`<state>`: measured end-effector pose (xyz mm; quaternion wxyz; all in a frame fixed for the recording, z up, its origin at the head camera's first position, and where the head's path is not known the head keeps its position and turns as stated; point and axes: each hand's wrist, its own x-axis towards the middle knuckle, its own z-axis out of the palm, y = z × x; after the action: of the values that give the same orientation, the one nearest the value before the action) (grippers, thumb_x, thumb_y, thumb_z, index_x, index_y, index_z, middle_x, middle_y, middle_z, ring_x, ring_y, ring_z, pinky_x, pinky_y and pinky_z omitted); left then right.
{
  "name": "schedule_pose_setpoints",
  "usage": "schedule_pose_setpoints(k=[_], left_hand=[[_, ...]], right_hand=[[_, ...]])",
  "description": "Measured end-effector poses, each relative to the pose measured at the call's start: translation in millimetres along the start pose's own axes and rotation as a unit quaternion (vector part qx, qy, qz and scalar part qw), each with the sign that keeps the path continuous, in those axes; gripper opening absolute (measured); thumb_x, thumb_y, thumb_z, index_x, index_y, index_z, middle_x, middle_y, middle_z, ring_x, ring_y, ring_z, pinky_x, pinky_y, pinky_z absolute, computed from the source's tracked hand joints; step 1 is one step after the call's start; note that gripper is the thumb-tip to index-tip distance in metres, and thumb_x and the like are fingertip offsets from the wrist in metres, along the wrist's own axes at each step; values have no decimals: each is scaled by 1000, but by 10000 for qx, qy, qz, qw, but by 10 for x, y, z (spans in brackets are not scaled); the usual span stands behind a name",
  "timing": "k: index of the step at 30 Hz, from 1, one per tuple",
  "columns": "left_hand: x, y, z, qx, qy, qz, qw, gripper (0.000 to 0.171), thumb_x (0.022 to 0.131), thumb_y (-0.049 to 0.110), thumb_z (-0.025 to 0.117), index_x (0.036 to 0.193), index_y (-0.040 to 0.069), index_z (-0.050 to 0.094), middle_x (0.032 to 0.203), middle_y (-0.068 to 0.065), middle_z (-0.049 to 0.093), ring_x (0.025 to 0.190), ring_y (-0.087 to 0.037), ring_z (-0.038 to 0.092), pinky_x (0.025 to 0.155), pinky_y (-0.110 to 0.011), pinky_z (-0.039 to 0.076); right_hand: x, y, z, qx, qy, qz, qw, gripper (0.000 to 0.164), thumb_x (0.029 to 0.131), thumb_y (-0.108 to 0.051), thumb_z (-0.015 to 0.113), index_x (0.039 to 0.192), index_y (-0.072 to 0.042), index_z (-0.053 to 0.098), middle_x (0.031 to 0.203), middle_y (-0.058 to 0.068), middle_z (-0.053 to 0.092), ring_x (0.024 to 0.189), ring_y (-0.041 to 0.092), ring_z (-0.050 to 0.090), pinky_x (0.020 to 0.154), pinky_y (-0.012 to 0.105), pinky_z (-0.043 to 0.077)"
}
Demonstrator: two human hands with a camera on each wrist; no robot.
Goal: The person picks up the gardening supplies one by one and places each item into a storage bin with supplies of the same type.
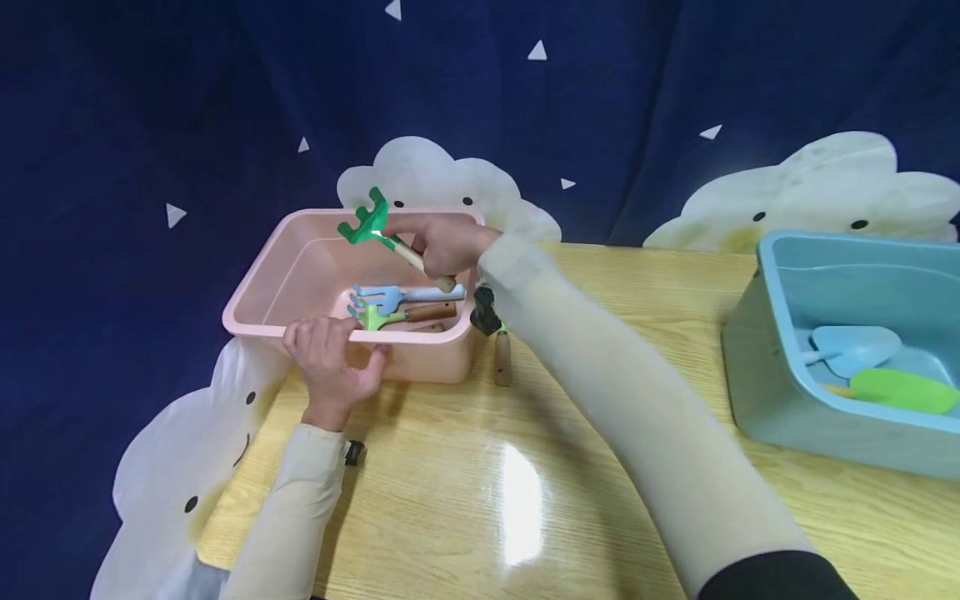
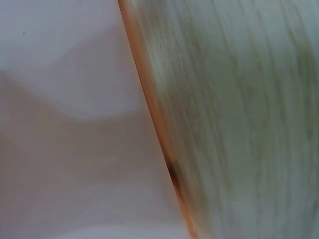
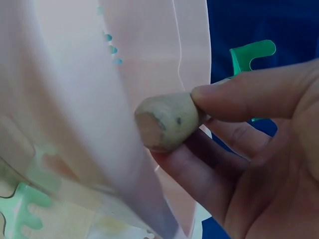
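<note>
My right hand grips the pale wooden handle of a green hand rake, held above the pink bin. In the right wrist view, thumb and fingers close round the handle near its rounded end. My left hand holds the bin's near rim, fingers over the edge and thumb outside. A blue hand rake and a light-green hand rake with a brown handle lie inside the bin. The left wrist view shows only the bin wall and tabletop.
Right of the pink bin, a tool with a wooden handle lies on the table, partly hidden by my right wrist. A blue bin at far right contains a blue trowel and a green trowel. A dark blue curtain hangs behind.
</note>
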<state>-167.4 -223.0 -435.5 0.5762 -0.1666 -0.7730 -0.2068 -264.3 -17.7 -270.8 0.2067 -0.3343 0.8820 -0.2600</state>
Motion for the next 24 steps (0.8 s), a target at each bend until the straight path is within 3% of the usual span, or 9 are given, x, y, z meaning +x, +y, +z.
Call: schedule_pose_setpoints(k=[3,5,9,12,18,24], left_hand=[[-4,4,-3,-9,21,1,10000,44,77,47,62,82,3,62,69,-12,51,73,-35,43,86,-51,26],[-3,7,-7,-17,-1,-5,10000,45,77,48,62,82,3,62,69,-12,51,73,-35,43,86,-51,26],[-1,14,-18,-28,16,-44,10000,46,76,48,63,81,3,63,68,-12,52,74,-36,43,87,-52,26],[-10,7,-34,-16,44,-69,10000,47,77,49,63,80,2,63,68,-13,52,73,-36,44,87,-52,27],[-14,-2,-37,-12,45,-75,10000,44,75,46,63,81,2,62,68,-13,52,73,-36,43,87,-52,26],[-14,1,-39,-56,49,-113,9999,41,72,42,63,80,1,62,68,-14,52,73,-36,42,86,-52,25]], right_hand=[[16,24,19,-113,73,-67,9999,85,79,13,46,146,-39,44,105,7,71,76,13,58,59,22,49],[25,42,27,-14,199,27,9998,83,81,13,44,149,-35,42,116,8,69,78,17,58,59,23,46],[39,93,31,40,737,190,9971,73,86,9,42,150,-25,41,139,8,61,108,24,63,76,25,44],[26,139,30,228,1129,273,9930,66,87,7,42,147,-21,45,143,8,57,129,24,56,93,28,44],[-110,319,-37,785,1884,400,9781,55,89,1,47,141,-18,52,140,10,57,122,25,57,102,38,48],[-320,602,-99,498,2326,401,9705,47,90,-5,50,137,-12,56,137,11,59,121,29,58,104,41,46]])
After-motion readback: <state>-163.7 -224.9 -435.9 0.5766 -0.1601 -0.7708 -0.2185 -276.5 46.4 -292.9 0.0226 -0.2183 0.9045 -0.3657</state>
